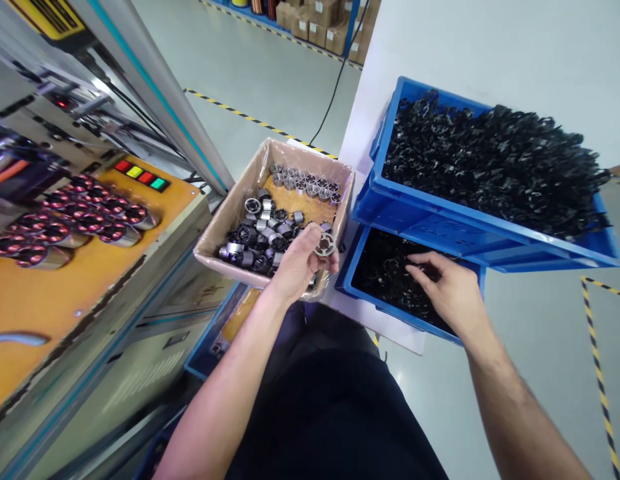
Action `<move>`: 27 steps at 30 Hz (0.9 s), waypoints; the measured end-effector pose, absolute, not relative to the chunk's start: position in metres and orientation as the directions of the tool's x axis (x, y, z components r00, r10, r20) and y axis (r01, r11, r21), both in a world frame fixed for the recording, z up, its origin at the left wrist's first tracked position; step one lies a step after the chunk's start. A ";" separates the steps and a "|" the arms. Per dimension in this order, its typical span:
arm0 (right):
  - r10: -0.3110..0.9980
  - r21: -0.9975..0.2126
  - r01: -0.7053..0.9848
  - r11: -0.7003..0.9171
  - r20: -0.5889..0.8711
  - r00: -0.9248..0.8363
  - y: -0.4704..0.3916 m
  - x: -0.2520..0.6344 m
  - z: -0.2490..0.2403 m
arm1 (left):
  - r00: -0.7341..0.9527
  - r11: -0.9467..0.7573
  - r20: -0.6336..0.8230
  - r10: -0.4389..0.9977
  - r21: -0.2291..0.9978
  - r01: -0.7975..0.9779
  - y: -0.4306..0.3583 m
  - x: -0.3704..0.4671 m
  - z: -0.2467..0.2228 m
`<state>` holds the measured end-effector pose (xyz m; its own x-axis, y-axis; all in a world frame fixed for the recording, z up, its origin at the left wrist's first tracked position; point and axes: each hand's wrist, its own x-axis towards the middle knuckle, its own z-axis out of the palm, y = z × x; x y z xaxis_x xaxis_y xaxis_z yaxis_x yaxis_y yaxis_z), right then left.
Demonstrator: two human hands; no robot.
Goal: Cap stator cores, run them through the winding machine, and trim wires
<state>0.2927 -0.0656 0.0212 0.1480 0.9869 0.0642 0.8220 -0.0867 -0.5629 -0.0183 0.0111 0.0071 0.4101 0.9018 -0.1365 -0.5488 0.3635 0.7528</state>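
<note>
My left hand [303, 261] grips a metal stator core [325, 245], a short silvery ring with teeth inside, above the right edge of a plastic-wrapped carton [230, 272]. Inside the carton lie loose stator cores [270, 233], some with black inserts, and neat rows of them [305, 183] stand at the back. My right hand [447, 287] is over the lower blue bin [405, 310], among thin black plastic parts [385, 267]. Its thumb and forefinger are slightly apart, with nothing visible between them; the other fingers are partly hidden.
An upper blue bin [490, 220], heaped with black plastic parts [490, 153], sits partly over the lower one. On the left, copper-wound stators [85, 213] stand on a machine's orange top [160, 240], near coloured buttons [140, 175]. A metal post [160, 93] rises beside the carton.
</note>
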 end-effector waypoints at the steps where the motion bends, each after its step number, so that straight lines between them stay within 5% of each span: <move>1: 0.988 -0.575 0.814 -0.090 0.052 0.146 -0.064 0.293 0.022 | 0.409 0.359 -0.131 0.903 0.755 -0.549 0.011 -0.018 0.009; 8: 0.953 -0.566 0.781 -0.264 -0.030 0.300 -0.057 0.292 0.025 | 0.409 0.332 -0.113 0.906 0.790 -0.516 0.009 -0.015 0.015; 18: 0.996 -0.694 0.715 -0.087 -0.045 0.079 -0.064 0.271 0.049 | 0.482 0.363 -0.108 0.869 0.802 -0.474 0.008 -0.015 0.013; 24: 0.980 -0.737 0.651 0.181 0.187 -0.061 -0.055 0.216 0.067 | 0.444 0.310 -0.093 0.891 0.839 -0.447 0.007 -0.013 0.010; 27: 0.992 -0.898 0.422 0.121 0.125 -0.019 -0.045 0.189 0.066 | 0.431 0.320 -0.105 0.896 0.827 -0.462 0.006 -0.014 0.010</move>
<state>0.1890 -0.0454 0.0660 -0.0186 0.9920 0.1248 0.4220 0.1209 -0.8985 -0.0139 0.0058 0.0096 0.4312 0.8961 -0.1053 -0.4619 0.3195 0.8274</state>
